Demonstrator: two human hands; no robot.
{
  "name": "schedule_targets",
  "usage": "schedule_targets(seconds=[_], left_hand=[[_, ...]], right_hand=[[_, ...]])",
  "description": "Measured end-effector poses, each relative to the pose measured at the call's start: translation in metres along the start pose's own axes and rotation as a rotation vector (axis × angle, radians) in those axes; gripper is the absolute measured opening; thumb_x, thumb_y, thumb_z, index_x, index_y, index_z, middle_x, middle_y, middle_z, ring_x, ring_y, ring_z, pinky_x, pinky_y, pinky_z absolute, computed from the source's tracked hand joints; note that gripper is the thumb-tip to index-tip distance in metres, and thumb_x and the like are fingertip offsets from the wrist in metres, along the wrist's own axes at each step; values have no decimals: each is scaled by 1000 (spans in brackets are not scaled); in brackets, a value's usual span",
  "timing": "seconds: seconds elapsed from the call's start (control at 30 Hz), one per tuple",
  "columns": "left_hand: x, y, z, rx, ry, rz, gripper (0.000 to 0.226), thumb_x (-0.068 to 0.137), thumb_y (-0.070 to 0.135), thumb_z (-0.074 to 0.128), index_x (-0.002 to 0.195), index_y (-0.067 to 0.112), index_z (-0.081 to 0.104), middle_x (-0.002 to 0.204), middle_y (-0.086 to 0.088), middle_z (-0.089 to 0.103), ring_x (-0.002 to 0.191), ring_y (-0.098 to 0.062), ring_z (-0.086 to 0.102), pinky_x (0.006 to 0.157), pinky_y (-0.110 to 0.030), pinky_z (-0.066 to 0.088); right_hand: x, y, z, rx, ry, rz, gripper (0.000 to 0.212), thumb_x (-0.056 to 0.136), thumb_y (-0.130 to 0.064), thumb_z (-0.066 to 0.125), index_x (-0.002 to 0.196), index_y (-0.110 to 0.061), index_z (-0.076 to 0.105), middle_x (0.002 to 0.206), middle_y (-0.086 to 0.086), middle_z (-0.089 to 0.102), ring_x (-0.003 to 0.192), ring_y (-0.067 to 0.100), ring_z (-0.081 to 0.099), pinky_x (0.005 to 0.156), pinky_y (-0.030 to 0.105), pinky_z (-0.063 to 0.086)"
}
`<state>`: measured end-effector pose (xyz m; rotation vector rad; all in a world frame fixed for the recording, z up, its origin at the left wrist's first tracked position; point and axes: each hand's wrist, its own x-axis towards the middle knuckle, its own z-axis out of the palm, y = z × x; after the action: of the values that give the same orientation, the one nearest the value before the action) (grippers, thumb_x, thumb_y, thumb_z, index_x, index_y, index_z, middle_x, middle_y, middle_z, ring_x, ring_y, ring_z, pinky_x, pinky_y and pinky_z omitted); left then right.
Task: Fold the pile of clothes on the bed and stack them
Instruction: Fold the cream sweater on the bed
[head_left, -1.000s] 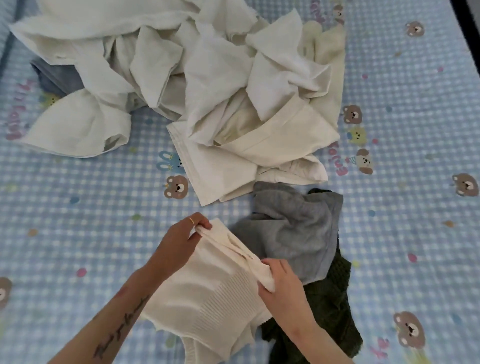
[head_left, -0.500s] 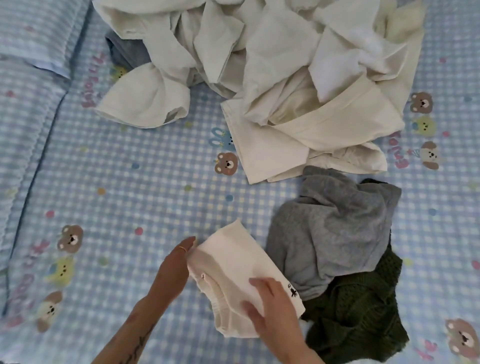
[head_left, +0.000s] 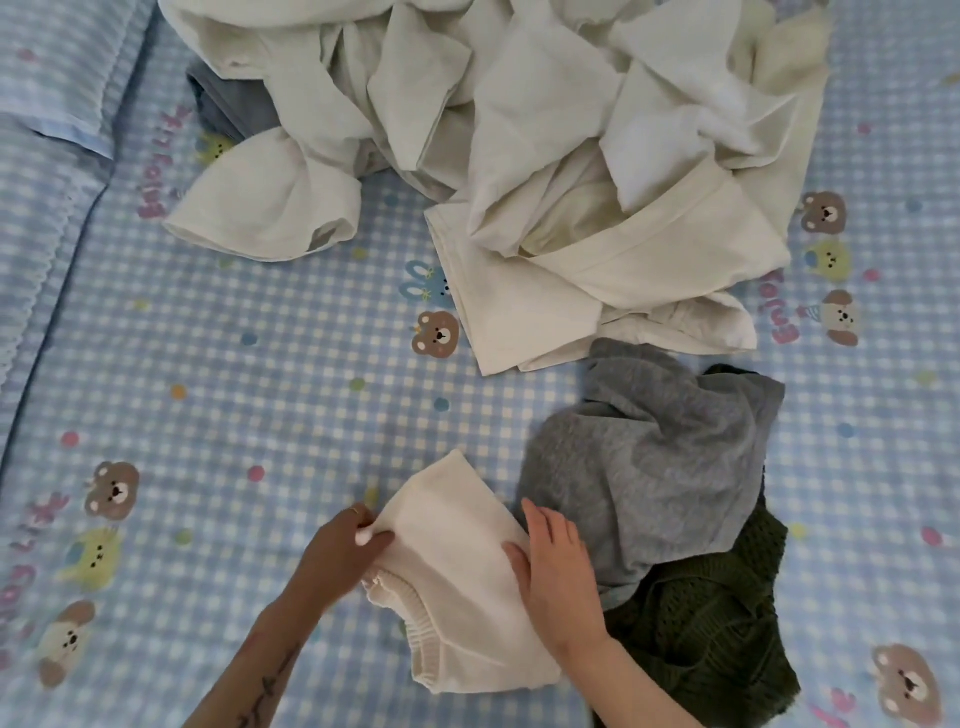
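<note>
On bedsheet (head_left: 234, 374): left hand (head_left: 343, 551) pinches cream knit (head_left: 462, 571) edge; right hand (head_left: 556, 566) flat, fingers relaxed on it.

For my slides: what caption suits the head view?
Both hands flatten a folded cream knit on the bed beside unfolded clothes.

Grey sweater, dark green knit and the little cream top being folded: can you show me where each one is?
grey sweater (head_left: 654, 467), head view, on the middle of its crumpled body.
dark green knit (head_left: 717, 634), head view, on the open-weave part below the grey one.
cream top (head_left: 457, 561), head view, on the flat folded panel.
</note>
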<state>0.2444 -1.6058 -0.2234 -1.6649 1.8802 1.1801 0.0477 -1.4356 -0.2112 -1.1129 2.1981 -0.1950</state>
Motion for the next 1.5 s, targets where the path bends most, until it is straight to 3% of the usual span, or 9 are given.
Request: schedule_targets(seconds=[0.2, 0.37, 0.53, 0.63, 0.87, 1.07, 1.23, 1.33, 1.5], left_hand=[[7, -4, 2, 10, -65, 129, 19, 91, 26, 58, 100, 10, 61, 101, -6, 56, 90, -18, 56, 75, -24, 42], [11, -17, -1, -102, -74, 30, 18, 87, 33, 62, 94, 17, 60, 93, 1, 62, 82, -12, 60, 68, -23, 45], [9, -20, 10, -201, -22, -15, 15, 78, 29, 65, 76, 26, 50, 81, 4, 59, 71, -10, 59, 60, -25, 46], [10, -33, 15, -109, -9, 95, 27, 76, 32, 70, 68, 33, 43, 82, 9, 49, 74, -7, 50, 60, -21, 36], [12, -27, 7, -11, -24, 157, 28, 73, 41, 71, 83, 30, 48, 89, 14, 46, 85, -8, 46, 68, -19, 35], [44, 55, 12, 1, -136, 269, 60, 86, 39, 62, 139, 20, 38, 134, 1, 43, 124, -17, 40, 104, -30, 33], [39, 67, 11, -27, -224, 170, 45, 90, 35, 58, 130, 17, 45, 124, 1, 49, 115, -19, 49, 87, -25, 35], [13, 60, 6, -38, -169, 166, 44, 94, 35, 52, 134, 20, 40, 121, 4, 53, 113, -19, 53, 90, -29, 39], [-37, 84, 9, -28, 15, 297, 20, 93, 35, 53, 111, 32, 44, 76, 8, 64, 69, -7, 61, 60, -24, 47]], right_hand=[[58, -36, 16, 173, -215, 43, 59, 92, -48, 49, 139, -18, 31, 136, 1, 45, 119, 20, 45, 98, 34, 38], [66, -39, 16, 215, -46, 112, 49, 86, -34, 63, 128, -17, 43, 125, 3, 49, 116, 22, 48, 93, 34, 42], [57, -45, 30, -272, 119, -466, 51, 94, -34, 39, 144, -23, 35, 152, 8, 34, 138, 28, 34, 109, 51, 28], [80, -37, 35, -400, -18, -477, 50, 89, -34, 56, 138, -27, 47, 152, 8, 35, 137, 30, 37, 107, 55, 33], [88, -27, 34, -308, -203, -404, 56, 101, -39, 25, 151, -32, -1, 153, -1, -27, 146, 24, -12, 118, 44, 0], [5, 14, 13, -60, -152, 12, 61, 100, -44, 28, 150, -29, -4, 154, -3, 24, 136, 10, 31, 103, 20, 34], [-11, 24, 7, -153, -302, 77, 70, 92, -58, 37, 148, -22, 18, 135, -3, 38, 124, 16, 39, 100, 27, 32], [-22, 20, 1, 5, -357, 89, 41, 89, -49, 48, 121, -25, 39, 123, -3, 40, 113, 18, 49, 86, 30, 38], [-48, 38, -36, 322, -233, 156, 18, 90, -36, 53, 96, -30, 37, 100, -9, 60, 95, 18, 58, 77, 30, 42]])
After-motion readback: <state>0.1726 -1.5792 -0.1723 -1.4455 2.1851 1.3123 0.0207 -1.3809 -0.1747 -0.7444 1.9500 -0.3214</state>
